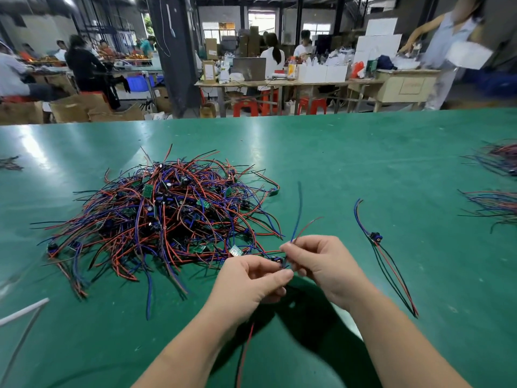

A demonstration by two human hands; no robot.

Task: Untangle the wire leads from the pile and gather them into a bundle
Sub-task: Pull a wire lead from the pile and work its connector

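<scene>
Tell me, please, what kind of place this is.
Most likely an electronics assembly workshop: a pile of wire leads with small circuit boards lies on a long green table, other workers sit at benches behind, and cardboard boxes stand on the floor.

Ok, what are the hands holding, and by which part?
One wire lead. The left hand pinches it at the small dark component in its middle; the right hand pinches the blue and red wires just beside that.
</scene>
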